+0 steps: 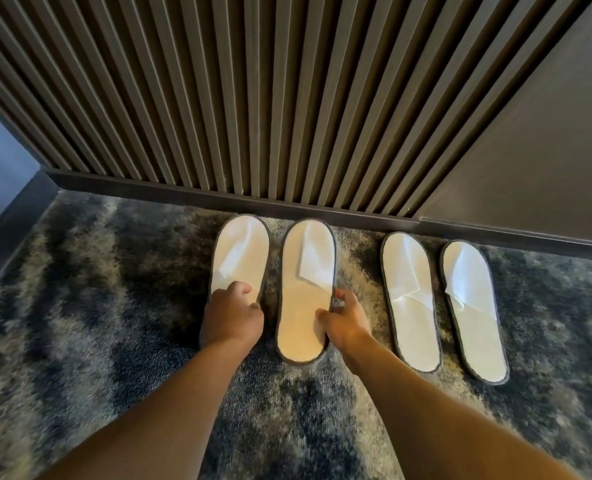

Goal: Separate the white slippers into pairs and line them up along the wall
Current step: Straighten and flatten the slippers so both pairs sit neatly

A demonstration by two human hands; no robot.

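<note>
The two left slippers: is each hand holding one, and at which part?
Yes. The left hand grips the leftmost slipper at its heel half. The right hand pinches the second slipper by its right edge, near the middle.

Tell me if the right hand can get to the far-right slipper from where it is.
Probably yes. The right hand rests at the edge of the second slipper; only flat carpet and the third slipper lie between it and the far-right slipper, with nothing standing in the way.

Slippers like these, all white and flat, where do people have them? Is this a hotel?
Probably a hotel room or its hallway, though that is a guess. The thin white slippers look like disposable guest ones, lined up on a patterned carpet below a dark slatted wall panel.
</note>
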